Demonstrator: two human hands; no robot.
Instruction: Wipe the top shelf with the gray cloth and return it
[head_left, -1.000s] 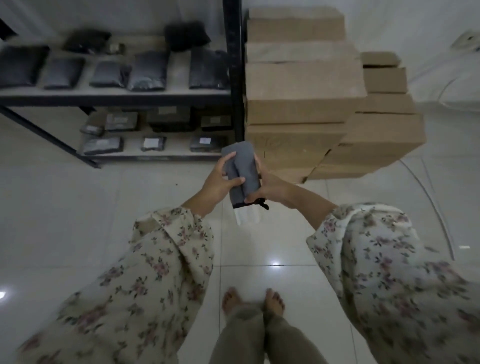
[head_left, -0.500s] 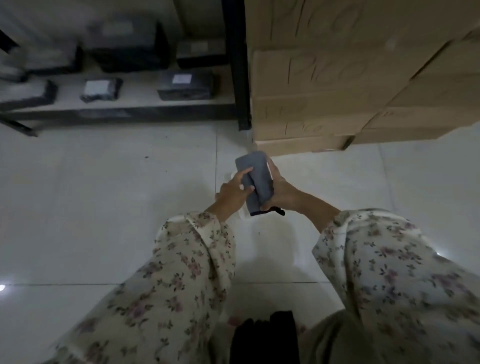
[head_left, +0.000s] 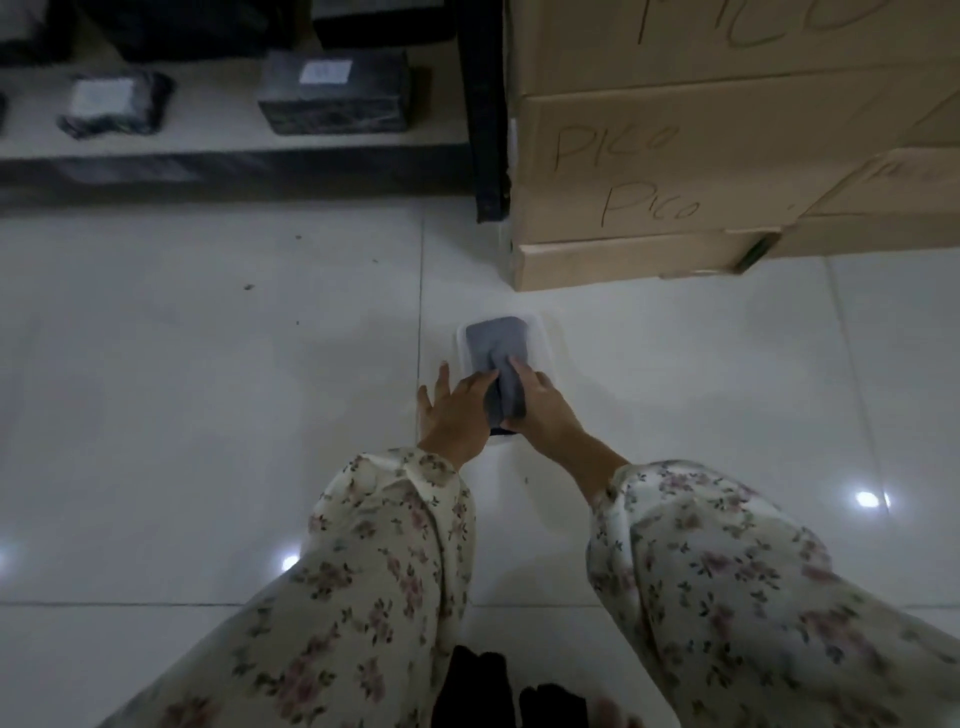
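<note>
The folded gray cloth (head_left: 498, 353) lies in a shallow clear plastic container (head_left: 546, 343) on the white tiled floor. Its far end rests flat in the container, and its near end is pinched between my two hands. My left hand (head_left: 457, 410) presses the cloth's left side with the thumb while its fingers spread over the floor. My right hand (head_left: 545, 410) grips the cloth's right side from above. The top shelf is out of view; only the rack's bottom shelf (head_left: 218, 161) shows at the upper left.
Stacked cardboard boxes (head_left: 675, 156) marked "Pico" stand just beyond the container on the right. A black rack post (head_left: 485, 104) rises beside them. Dark wrapped parcels (head_left: 332, 88) lie on the bottom shelf. Open floor spreads to the left.
I have bent down, and both hands have lowered the cloth from chest height into the container on the floor. The view has dropped from the upper shelves to the bottom shelf.
</note>
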